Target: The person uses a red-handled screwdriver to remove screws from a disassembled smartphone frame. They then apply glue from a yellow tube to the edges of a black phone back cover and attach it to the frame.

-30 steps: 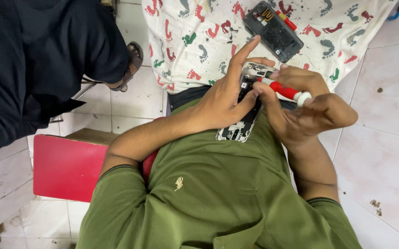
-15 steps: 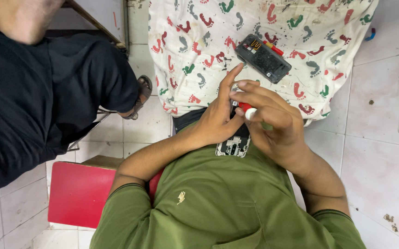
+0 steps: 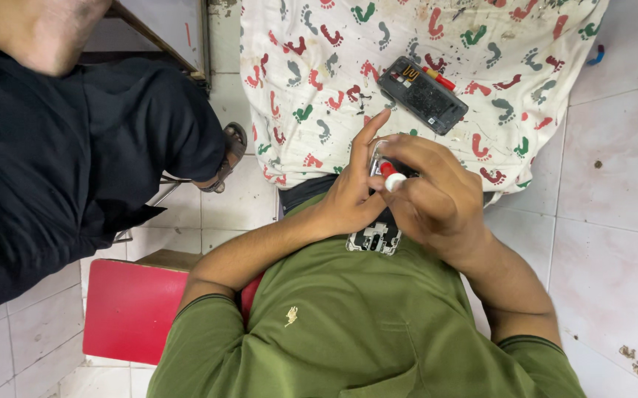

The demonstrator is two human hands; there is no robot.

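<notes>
We see the white cloth [image 3: 407,44] with coloured footprints on the floor, and on it 1 dark opened phone [image 3: 422,95] lies apart from us. Over our lap the left hand [image 3: 352,195] grips the edge of a second opened phone [image 3: 373,237]. The right hand [image 3: 437,199] is closed around a thin red-and-white screwdriver [image 3: 388,175] touching it. We judge this phone light, stiff and fragile, best held by its sides.

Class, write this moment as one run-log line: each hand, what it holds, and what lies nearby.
left hand: steadies opened phone | right hand: holds red-and-white screwdriver on it | nearby: second dark phone on footprint-patterned cloth
</notes>
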